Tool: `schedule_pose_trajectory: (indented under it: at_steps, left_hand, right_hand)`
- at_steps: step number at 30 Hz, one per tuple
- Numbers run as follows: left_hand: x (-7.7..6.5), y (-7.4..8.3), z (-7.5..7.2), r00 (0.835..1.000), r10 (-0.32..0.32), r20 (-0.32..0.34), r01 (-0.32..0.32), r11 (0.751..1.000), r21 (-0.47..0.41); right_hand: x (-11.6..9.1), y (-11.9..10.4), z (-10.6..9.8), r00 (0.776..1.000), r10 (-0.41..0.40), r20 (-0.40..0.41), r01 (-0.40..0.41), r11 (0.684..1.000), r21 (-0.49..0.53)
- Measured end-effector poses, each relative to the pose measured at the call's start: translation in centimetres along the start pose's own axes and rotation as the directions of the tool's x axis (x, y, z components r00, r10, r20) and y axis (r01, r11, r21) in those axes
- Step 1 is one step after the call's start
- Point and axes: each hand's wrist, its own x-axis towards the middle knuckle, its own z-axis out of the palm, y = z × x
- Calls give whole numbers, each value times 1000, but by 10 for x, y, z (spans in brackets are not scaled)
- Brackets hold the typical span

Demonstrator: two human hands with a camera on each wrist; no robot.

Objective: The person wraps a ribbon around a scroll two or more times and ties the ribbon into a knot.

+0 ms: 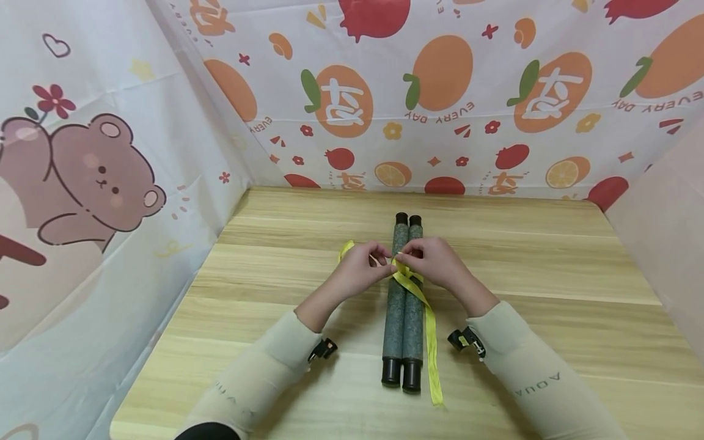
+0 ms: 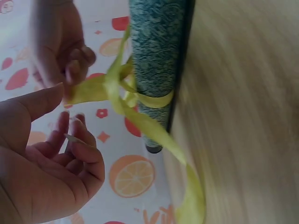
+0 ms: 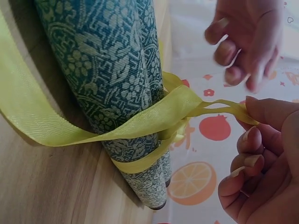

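Note:
Two rolled scrolls (image 1: 395, 321) in blue-green patterned cloth, with dark end knobs, lie side by side on the table. A yellow ribbon (image 1: 431, 348) wraps round both near their middle, and one long tail trails toward the front. My right hand (image 1: 437, 261) pinches a narrow loop of the ribbon (image 3: 229, 108) between thumb and index finger, drawn away from the scrolls. Across from it, my left hand (image 1: 360, 269) hovers with its fingers loosely bent and thumb apart from them. The left thumb (image 2: 49, 100) comes right up to the ribbon; nothing is gripped between thumb and fingers.
The wooden table (image 1: 264, 293) extends on both sides of the scrolls. A fruit-printed cloth (image 1: 396, 122) hangs behind it, and a bear-printed cloth (image 1: 110, 177) hangs at the left. Small black cameras (image 1: 323, 349) are strapped at both sleeves.

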Motion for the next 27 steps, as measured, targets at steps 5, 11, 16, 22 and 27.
schedule_pose_trajectory:
  at_steps: [5, 11, 16, 22, 27]
  left_hand:
    - [12, -8, 6, 999, 50, 18, -52, 992, 116]
    - [18, -8, 9, 996, 72, 46, -76, 992, 99]
    - [19, -8, 12, 997, 62, 39, -64, 996, 67]
    - [20, -8, 13, 999, 32, 16, -33, 998, 46]
    - [19, -7, 13, 1000, 6, 5, -6, 1000, 21]
  right_hand:
    - [-1, -1, 1, 1000, -15, -10, 15, 1000, 4]
    - [-2, -1, 1, 999, -48, -11, 48, 999, 1]
    - [-4, -3, 1, 997, -72, -14, 72, 997, 6]
    - [-6, -1, 0, 996, -85, -16, 85, 996, 20]
    - [-8, 3, 1, 998, -61, -31, 62, 997, 53]
